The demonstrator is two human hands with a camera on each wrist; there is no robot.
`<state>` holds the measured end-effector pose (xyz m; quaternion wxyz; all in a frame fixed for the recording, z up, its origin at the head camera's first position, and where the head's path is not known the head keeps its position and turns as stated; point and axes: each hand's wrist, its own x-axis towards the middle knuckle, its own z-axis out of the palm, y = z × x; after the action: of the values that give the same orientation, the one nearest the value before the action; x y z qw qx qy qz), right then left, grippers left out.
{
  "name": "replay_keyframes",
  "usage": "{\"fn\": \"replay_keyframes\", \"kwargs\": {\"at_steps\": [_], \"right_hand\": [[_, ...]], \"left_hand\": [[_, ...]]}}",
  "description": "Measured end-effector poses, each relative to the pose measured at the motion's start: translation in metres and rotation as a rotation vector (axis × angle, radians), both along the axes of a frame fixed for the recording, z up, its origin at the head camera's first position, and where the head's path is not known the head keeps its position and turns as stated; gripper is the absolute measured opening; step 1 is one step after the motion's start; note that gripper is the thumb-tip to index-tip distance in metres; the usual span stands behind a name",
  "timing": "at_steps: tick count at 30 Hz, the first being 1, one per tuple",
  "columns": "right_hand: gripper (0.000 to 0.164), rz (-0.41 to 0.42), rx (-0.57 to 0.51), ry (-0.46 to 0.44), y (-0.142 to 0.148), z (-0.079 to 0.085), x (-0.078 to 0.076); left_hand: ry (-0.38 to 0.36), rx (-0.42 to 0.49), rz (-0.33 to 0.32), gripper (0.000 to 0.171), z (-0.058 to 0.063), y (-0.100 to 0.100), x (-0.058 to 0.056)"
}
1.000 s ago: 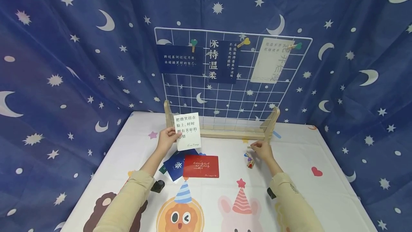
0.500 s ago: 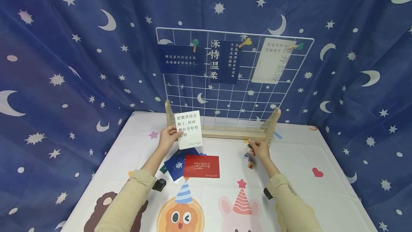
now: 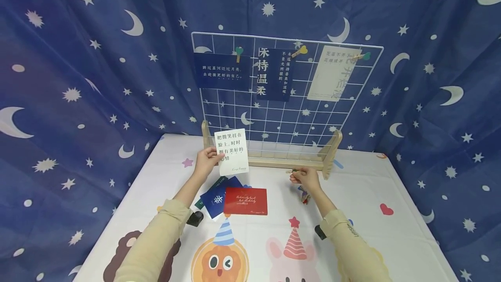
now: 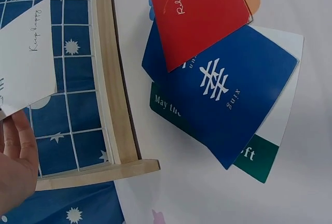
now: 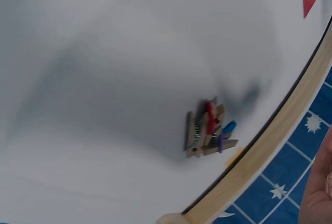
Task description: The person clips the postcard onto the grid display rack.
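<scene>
My left hand (image 3: 206,162) pinches a white card (image 3: 235,160) with black Chinese writing by its left edge. The card is upright before the lower left of a white wire grid rack (image 3: 270,121); the left wrist view shows its "Keep happy" corner. My right hand (image 3: 306,178) pinches a small wooden clothespin (image 3: 289,171) at its fingertips, near the rack's wooden base. Just below that hand lies a small pile of clothespins (image 5: 210,130) with coloured tops. Only an edge of the right hand (image 5: 316,193) shows in the right wrist view.
Two navy cards (image 3: 222,72) and a white card (image 3: 332,73) hang on the grid from heart-topped clothespins (image 3: 238,54). On the table, a red card (image 3: 245,201) overlaps blue cards (image 4: 244,89) and a green card (image 4: 259,159). A starry blue curtain (image 3: 98,99) stands behind.
My left hand has raised the white card slightly toward the rack. My right hand has picked a clothespin from beside the pile and moved left with it.
</scene>
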<state>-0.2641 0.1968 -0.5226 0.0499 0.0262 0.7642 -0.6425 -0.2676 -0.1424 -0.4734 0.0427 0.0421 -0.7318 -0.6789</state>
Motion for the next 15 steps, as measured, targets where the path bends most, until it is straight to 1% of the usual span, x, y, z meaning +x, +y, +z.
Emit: {"fn": "replay_keyframes", "kwargs": {"at_steps": [3, 7, 9, 15], "right_hand": [[0.029, 0.002, 0.046, 0.029, -0.005, 0.004, 0.000], [0.022, -0.002, 0.139, 0.114, -0.011, 0.009, 0.001], [0.019, -0.001, 0.169, 0.141, -0.014, 0.012, 0.001], [0.018, -0.011, 0.205, 0.161, -0.025, 0.026, -0.001]], "left_hand": [[0.003, -0.004, -0.004, 0.026, 0.004, 0.000, -0.001], [0.010, -0.020, -0.008, 0.027, 0.008, 0.000, -0.002], [0.009, -0.026, -0.008, 0.027, 0.010, 0.000, -0.002], [0.022, -0.017, -0.001, 0.027, 0.018, 0.000, -0.004]]}}
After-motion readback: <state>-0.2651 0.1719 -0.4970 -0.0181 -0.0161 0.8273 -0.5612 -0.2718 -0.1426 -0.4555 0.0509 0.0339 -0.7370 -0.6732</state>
